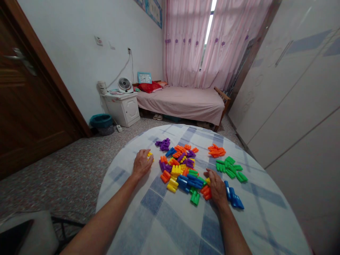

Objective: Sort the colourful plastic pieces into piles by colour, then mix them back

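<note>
A heap of mixed plastic blocks (183, 168) in yellow, orange, blue, green and purple lies on a round table with a blue-checked white cloth (170, 219). My left hand (142, 163) rests at the heap's left side, fingers curled over yellow blocks (150, 155). My right hand (217, 187) lies palm down at the heap's right side, fingers bent onto an orange block (206, 192), with a yellow piece at its fingertips. Sorted groups lie apart: purple blocks (163, 143), orange blocks (217, 151), green blocks (230, 167) and blue blocks (233, 197) beside my right hand.
Beyond the table stands a bed (183, 101) under pink curtains, a white nightstand (122, 108) with a fan, and a teal basin (101, 122) on the floor. A wooden door (29, 102) is at left, white wardrobes (294, 92) at right.
</note>
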The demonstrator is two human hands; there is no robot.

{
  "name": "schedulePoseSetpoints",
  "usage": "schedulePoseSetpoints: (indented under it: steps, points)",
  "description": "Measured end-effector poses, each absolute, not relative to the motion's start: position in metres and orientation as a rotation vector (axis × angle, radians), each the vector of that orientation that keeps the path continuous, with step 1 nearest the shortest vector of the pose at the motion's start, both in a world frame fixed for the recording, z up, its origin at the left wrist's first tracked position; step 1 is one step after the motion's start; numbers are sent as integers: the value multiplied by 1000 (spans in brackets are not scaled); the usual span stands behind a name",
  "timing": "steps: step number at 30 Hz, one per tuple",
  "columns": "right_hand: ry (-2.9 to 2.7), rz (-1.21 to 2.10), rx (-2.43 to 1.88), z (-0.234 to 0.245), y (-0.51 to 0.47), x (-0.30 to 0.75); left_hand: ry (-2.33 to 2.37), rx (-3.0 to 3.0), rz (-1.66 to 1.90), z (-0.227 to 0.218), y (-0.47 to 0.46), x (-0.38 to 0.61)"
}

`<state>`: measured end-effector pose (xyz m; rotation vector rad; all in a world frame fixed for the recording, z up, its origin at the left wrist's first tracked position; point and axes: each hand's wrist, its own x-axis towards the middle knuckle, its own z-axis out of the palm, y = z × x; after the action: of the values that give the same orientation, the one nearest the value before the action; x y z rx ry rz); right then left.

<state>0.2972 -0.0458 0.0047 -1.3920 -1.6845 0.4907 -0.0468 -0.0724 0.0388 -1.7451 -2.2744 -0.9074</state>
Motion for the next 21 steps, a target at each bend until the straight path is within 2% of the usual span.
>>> schedulePoseSetpoints:
  steps: [7, 17, 21]
  points:
    - [-1713, 540, -1395, 6, -45, 298, -2323, -1799, -834, 8, -77, -50]
    - [-1592, 642, -1371, 8, -46, 295, -2348, -1819, -931, 12, -80, -50]
    - [-1517, 710, -1346, 11, -47, 295, -2222, -1763, -937, 18, -83, -41]
